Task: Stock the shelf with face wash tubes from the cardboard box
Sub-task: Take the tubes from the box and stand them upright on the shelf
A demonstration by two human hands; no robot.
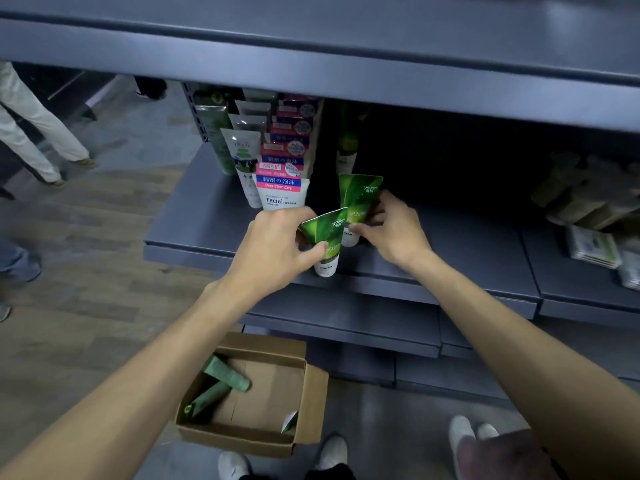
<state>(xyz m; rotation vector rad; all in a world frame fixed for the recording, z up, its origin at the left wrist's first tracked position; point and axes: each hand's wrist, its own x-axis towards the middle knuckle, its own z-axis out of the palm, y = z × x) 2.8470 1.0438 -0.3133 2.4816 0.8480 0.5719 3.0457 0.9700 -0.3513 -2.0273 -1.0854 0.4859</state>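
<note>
Two green tubes stand on the grey shelf (467,244), caps down and crimped ends up, each with its long axis near upright. The front tube (327,237) sits close to the shelf's front lip and leans slightly, its crimp tipped toward 1 o'clock. The left hand (277,247) has its grip clamped on it: the thumb presses the printed face near the middle and the fingers curl round the far side. The rear tube (358,202) stands just behind, at about 1 o'clock from the front one, its flat crimp also tilted a little to the right. The right hand (391,226) holds its grip clamped on this tube, fingers curled round its right edge and fingertips on the lower part near the white cap. The two tubes overlap in view; whether they touch cannot be told.

At 10 o'clock from the hands, a row of white cleanser tubes (282,192) with blue and pink labels runs back into the shelf, with further white and green tubes beside them to the left. Another green tube (348,143) stands deeper in the dark at 12 o'clock.

On the floor at 6 o'clock lies the open box (301,434), holding two green tubes (225,374) lying crossed at its left side, long axes roughly flat. Pale packets (594,247) lie on the shelf at 3 o'clock.
</note>
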